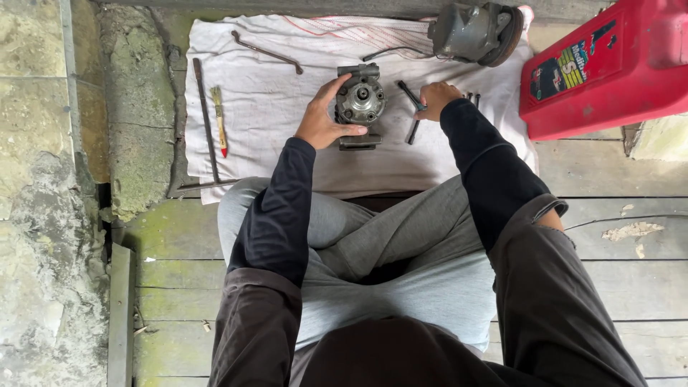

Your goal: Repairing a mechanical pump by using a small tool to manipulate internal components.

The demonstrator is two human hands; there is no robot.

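left hand (pixel 324 120) fingers spread, cupping grey compressor body (pixel 360 102), right hand (pixel 436 98) fingers curled around dark wrench (pixel 412 115), white cloth (pixel 272 107)

I have one view only, from the camera on the wearer's head, looking steeply down and forward over the crossed legs to the white cloth (pixel 272 107) spread on the plank floor (pixel 616 236). It sits near enough that the cloth fills the upper middle, sleeves crowding the bottom edge below it. Left of the cloth runs a stone ledge (pixel 43 179); right of it, a red container (pixel 609 68) is cut by the frame's edge.
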